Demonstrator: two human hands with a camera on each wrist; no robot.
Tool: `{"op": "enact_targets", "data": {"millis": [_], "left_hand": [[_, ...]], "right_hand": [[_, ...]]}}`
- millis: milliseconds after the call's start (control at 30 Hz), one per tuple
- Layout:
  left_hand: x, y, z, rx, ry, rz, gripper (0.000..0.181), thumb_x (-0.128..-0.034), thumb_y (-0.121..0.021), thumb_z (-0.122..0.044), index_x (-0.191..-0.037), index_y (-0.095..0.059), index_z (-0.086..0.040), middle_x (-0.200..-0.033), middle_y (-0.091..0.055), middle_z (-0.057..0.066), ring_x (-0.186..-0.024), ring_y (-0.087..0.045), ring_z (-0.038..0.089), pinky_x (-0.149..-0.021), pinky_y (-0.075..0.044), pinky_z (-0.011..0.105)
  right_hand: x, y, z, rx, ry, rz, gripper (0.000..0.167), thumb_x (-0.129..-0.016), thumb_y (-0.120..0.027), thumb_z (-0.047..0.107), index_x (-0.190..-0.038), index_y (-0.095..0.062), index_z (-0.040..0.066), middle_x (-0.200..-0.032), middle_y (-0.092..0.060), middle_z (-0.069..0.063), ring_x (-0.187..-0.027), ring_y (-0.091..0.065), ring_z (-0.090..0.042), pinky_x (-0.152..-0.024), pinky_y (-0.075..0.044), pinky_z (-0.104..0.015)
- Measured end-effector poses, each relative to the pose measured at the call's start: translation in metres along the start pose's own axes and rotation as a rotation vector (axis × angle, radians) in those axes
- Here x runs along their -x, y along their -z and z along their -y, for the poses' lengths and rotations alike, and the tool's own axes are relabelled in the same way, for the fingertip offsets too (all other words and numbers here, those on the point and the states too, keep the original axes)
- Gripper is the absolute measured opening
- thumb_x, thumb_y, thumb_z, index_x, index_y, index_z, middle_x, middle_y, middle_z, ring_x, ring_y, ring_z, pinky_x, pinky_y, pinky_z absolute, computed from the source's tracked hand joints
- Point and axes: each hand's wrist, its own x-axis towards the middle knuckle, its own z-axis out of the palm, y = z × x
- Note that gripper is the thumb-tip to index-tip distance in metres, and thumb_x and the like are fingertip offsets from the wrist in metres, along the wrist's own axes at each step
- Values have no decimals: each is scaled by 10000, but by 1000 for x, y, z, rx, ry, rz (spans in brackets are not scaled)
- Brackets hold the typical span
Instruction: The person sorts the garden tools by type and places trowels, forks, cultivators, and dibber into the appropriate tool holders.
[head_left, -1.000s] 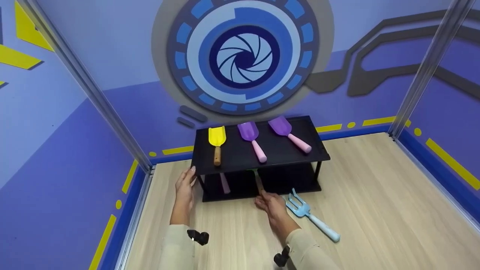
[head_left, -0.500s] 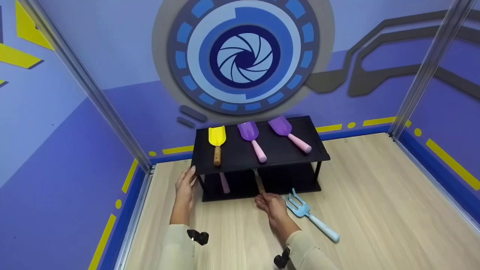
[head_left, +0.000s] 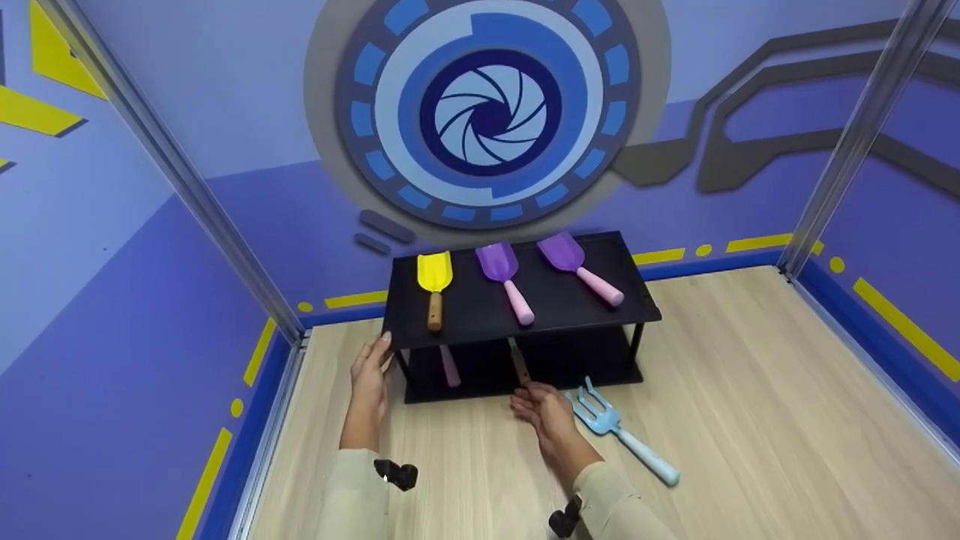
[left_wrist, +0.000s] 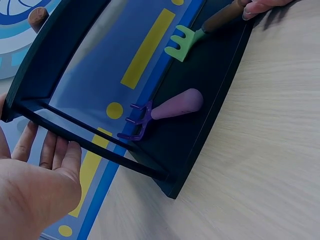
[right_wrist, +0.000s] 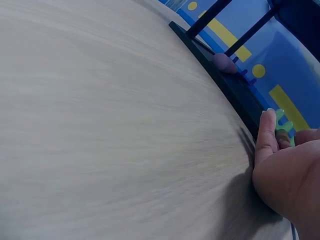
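In the head view my left hand (head_left: 371, 375) holds the left end of a two-tier black rack (head_left: 465, 330); the left wrist view shows its fingers at the side bars. My right hand (head_left: 551, 420), in front of the rack, pinches the end of the brown wooden handle of a small hand fork (head_left: 520, 361). Its green tines (left_wrist: 181, 44) lie over the lower tier in the left wrist view, hidden from the head view. Left of it on that tier lies a purple hand fork (left_wrist: 175, 106) with a pink handle.
On the top tier lie a yellow scoop (head_left: 434, 274) with a wooden handle and two purple scoops (head_left: 497, 262) with pink handles. A light-blue hand fork (head_left: 630, 439) lies on the wooden table right of my right hand. Patterned walls stand behind and at both sides.
The green fork's handle has dropped a little, and more of its wood shows beyond my right fingertips. Both hands stay nearly in place; the rack has not moved.
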Motion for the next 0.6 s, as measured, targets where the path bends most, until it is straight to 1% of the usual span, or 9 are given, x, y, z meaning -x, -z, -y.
{"op": "enact_targets", "data": {"millis": [133, 267, 367, 600], "left_hand": [[0, 1, 0, -12, -5, 6, 545, -1122, -557, -327, -1554, -469, -7, -1627, -469, 165, -1581, -387, 340, -1375, -261, 500], [0, 1, 1, -36, -13, 12, 582, -1129, -539, -325, -1604, -419, -11, -1680, -409, 206, -1598, -364, 355, -1380, -242, 512], [0, 1, 2, -40, -12, 13, 598, -1130, -536, -329, -1615, -401, -7, -1687, -397, 215, -1598, -362, 360, -1381, -238, 513], [-4, 2, 1, -36, -5, 17, 599, -1135, -521, -308, -1622, -380, 12, -1694, -383, 237, -1606, -350, 369, -1383, -232, 515]], "right_hand": [[0, 1, 1, 23, -6, 35, 495, -1116, -479, 86, -1529, -348, -153, -1339, -653, -324, -1035, -748, -222, -907, -658, -333], [-1, 3, 2, 44, -16, 77, 552, -1117, -490, 103, -1576, -301, -138, -1290, -672, -283, -1034, -750, -218, -901, -657, -339], [-2, 4, 3, 45, -37, 93, 574, -1112, -502, 97, -1600, -291, -117, -1265, -680, -262, -1018, -758, -218, -896, -660, -348], [-7, 5, 7, 55, -82, 150, 634, -1111, -513, 105, -1653, -233, -70, -1303, -670, -318, -971, -763, -207, -922, -664, -373]]}}
